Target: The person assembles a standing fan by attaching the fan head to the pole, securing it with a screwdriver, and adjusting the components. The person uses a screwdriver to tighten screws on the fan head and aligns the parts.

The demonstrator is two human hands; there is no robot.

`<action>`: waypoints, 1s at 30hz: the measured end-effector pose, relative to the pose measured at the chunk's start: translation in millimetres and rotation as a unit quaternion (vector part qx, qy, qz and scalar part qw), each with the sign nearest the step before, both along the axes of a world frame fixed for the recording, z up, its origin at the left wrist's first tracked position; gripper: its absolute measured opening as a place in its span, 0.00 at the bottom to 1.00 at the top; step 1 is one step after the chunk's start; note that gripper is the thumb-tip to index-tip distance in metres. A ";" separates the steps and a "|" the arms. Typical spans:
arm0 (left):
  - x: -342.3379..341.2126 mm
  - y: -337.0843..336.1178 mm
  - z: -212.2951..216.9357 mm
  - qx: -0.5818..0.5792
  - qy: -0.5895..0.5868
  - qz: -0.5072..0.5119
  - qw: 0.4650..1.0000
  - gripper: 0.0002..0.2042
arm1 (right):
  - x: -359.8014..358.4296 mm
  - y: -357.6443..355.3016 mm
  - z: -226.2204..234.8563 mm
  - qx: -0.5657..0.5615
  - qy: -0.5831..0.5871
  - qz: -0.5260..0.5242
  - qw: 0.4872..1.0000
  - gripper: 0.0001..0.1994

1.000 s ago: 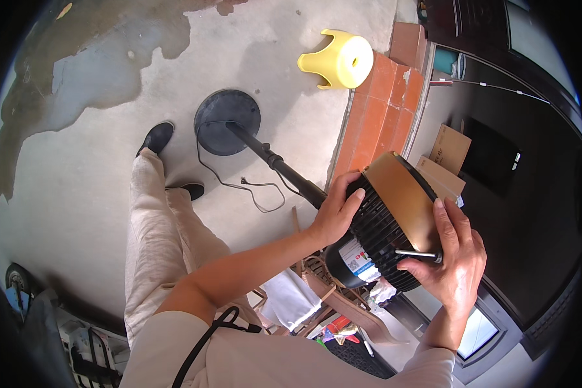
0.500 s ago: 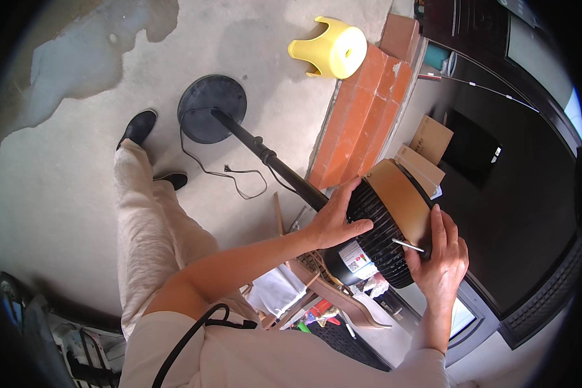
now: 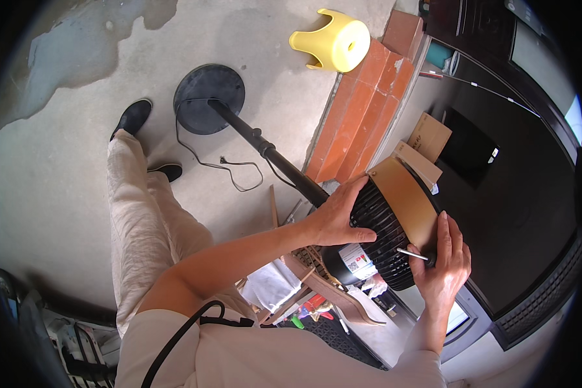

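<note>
A black pedestal fan leans across the view, its round head (image 3: 404,200) wrapped by a gold band, with black slats behind. My left hand (image 3: 336,220) grips the slatted rear, fingers on the far side and thumb over the slats. At the front rim, my right hand (image 3: 445,262) holds a small screwdriver (image 3: 414,254) with a thin metal shaft and dark handle; its shaft points left toward the slats. Whether its tip touches the fan, I cannot tell. The pole (image 3: 281,165) runs up-left to a round black base (image 3: 200,119) on the floor.
The fan's cord (image 3: 229,168) and plug lie loose on the floor. A yellow stool (image 3: 349,45) rests beside orange tiled steps (image 3: 355,123). Cardboard boxes (image 3: 429,137) are beyond the fan head. Below it stands a wooden chair (image 3: 333,291) near a cluttered surface.
The screwdriver and my right hand have shifted slightly down, showing more of its dark handle. My left hand keeps its hold on the fan. The whole view has tilted a little.
</note>
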State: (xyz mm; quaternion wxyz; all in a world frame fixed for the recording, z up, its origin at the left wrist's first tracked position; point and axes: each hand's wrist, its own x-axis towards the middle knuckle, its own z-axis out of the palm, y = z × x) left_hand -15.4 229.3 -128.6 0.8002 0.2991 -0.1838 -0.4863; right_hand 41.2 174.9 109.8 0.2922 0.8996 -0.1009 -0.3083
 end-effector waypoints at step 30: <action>6.0 -13.4 -5.3 -0.027 0.057 -0.054 0.997 0.58 | -2.7 -9.1 7.6 0.035 0.039 0.025 0.998 0.35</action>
